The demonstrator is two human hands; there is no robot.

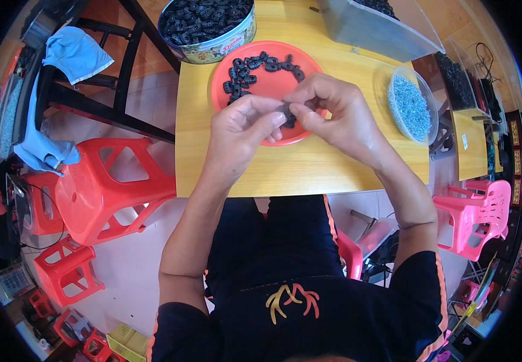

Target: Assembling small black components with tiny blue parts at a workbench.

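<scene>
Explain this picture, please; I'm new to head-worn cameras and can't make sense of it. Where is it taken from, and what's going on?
There's no machine here. A camera on the person's head looks down, and its fisheye lens bends straight edges. You see bare hands over a red plate with black pieces on it. The left hand pinches a small dark piece; the right hand has its fingertips right beside it, but whether they grip anything is too small to tell. Also on the yellow table are a round tin and a clear bin, both holding black pieces, and a clear tub of tiny blue bits.
</scene>
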